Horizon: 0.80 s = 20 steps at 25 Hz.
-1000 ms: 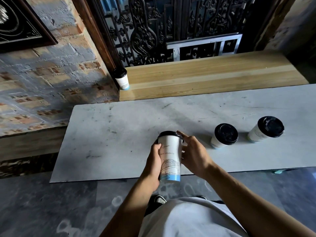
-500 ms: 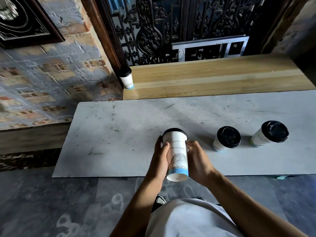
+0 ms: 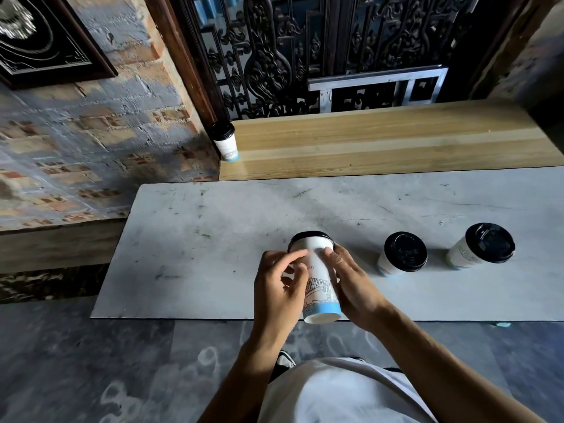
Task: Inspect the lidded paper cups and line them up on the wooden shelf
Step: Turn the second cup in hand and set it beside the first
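Item: lidded cup [image 3: 317, 277], clasped between our left hand [image 3: 279, 288] and right hand [image 3: 351, 283]; we suggest rotating it slowly, lid level.

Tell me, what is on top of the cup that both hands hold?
A black lid sits on the held cup, gripped by the left hand and right hand. Only its near rim shows; its top and the cup's inside are hidden.

Two bare forearms are extended fwd from the bottom edge, converging at centre. The left hand [image 3: 279, 288] is seen back-up, fingers curled inward, thumb stretched twd the right. The right hand [image 3: 351, 280] is angled in from the right, fingers wrapped, index fingertip raised. A cup [image 3: 319, 279] is held btwn both hands.
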Tool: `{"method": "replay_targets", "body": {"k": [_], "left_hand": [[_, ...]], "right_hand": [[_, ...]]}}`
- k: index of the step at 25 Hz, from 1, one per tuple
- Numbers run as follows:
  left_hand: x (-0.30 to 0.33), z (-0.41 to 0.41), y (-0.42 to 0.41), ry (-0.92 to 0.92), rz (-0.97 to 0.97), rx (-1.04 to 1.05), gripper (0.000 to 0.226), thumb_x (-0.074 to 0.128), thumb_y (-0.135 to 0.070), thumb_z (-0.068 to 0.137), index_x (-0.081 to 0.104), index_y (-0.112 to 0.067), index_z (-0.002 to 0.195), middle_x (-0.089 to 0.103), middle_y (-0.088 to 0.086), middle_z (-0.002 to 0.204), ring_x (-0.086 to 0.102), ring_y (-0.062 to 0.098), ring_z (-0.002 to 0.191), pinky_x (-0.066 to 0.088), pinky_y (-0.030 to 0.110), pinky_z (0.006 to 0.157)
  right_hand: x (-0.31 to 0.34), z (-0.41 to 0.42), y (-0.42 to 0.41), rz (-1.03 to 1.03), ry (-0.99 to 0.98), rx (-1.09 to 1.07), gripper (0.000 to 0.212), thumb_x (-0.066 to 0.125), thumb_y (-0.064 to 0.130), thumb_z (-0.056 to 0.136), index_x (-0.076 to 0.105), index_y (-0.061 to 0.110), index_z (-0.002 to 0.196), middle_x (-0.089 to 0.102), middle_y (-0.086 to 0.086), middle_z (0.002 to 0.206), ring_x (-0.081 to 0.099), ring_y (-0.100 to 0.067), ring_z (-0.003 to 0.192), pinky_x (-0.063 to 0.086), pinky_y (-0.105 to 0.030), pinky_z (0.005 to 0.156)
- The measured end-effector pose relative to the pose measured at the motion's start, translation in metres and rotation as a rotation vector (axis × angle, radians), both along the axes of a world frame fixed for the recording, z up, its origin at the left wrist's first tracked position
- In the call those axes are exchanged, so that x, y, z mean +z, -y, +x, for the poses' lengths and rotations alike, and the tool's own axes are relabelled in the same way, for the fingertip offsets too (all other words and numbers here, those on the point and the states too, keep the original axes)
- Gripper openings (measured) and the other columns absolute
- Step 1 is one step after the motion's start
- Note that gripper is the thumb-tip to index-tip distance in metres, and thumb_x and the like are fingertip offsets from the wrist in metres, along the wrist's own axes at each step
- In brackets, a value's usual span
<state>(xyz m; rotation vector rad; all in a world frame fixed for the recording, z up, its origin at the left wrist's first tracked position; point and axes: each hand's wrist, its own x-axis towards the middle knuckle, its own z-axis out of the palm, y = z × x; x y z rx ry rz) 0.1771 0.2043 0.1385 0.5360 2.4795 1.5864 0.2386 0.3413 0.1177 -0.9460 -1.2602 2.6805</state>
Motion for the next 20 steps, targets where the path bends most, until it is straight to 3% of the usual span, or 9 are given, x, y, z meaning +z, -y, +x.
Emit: {"method": "replay_targets", "body": {"k": [3,6,9,12,17,20], "left_hand": [[-0.002,-0.002,0.0,0.068,0.039,0.053,0.029,0.069,-0.042,0.086,0.075,-0.029,0.112,0.066,-0.007,0.106,0.07,0.01,0.094,0.061,0.031,0.079],[-0.004,-0.006,0.001,0.156,0.06,0.04,0.024,0.076,-0.025,0.09,0.075,-0.027,0.114,0.07,-0.007,0.112,0.071,0.007,0.098,0.063,0.039,0.083],[-0.003,-0.006,0.001,0.078,0.063,-0.011,0.023,0.072,-0.015,0.094,0.077,-0.027,0.113,0.069,-0.008,0.112,0.07,0.011,0.103,0.062,0.034,0.082],[-0.006,-0.01,0.0,-0.032,0.05,-0.037,0.031,0.066,0.001,0.093,0.082,-0.022,0.104,0.066,-0.002,0.105,0.067,0.011,0.099,0.059,0.024,0.079],[-0.001,-0.012,-0.004,0.009,0.051,-0.062,0.037,0.063,0.014,0.084,0.083,-0.015,0.095,0.066,-0.001,0.104,0.067,0.006,0.098,0.051,0.01,0.078],[0.001,-0.009,-0.005,0.083,0.131,-0.026,0.02,0.066,0.001,0.089,0.082,-0.011,0.091,0.073,-0.003,0.106,0.07,0.006,0.099,0.054,0.014,0.077]], "right_hand": [[-0.002,0.001,-0.014,0.0,0.038,0.045,0.03,0.052,0.041,0.102,0.068,0.038,0.127,0.068,-0.028,0.124,0.068,-0.037,0.101,0.054,-0.058,0.096],[-0.001,0.003,-0.024,0.032,0.061,0.072,0.036,0.038,0.032,0.109,0.06,0.049,0.131,0.07,-0.021,0.107,0.071,-0.026,0.08,0.059,-0.038,0.071],[-0.005,0.004,-0.03,0.059,0.066,0.071,0.047,0.035,0.019,0.109,0.046,0.05,0.143,0.07,-0.015,0.118,0.072,-0.025,0.084,0.058,-0.038,0.072],[-0.009,0.006,-0.032,0.04,0.045,0.092,0.047,0.043,0.018,0.106,0.05,0.041,0.147,0.067,-0.014,0.133,0.07,-0.033,0.1,0.056,-0.047,0.084],[-0.003,0.01,-0.035,0.01,0.012,0.092,0.043,0.065,0.018,0.094,0.063,0.03,0.135,0.07,-0.009,0.118,0.069,-0.026,0.09,0.058,-0.038,0.069],[-0.004,0.01,-0.036,0.016,0.001,0.085,0.044,0.062,0.019,0.093,0.063,0.037,0.133,0.07,-0.01,0.118,0.07,-0.027,0.089,0.06,-0.04,0.07]]}}
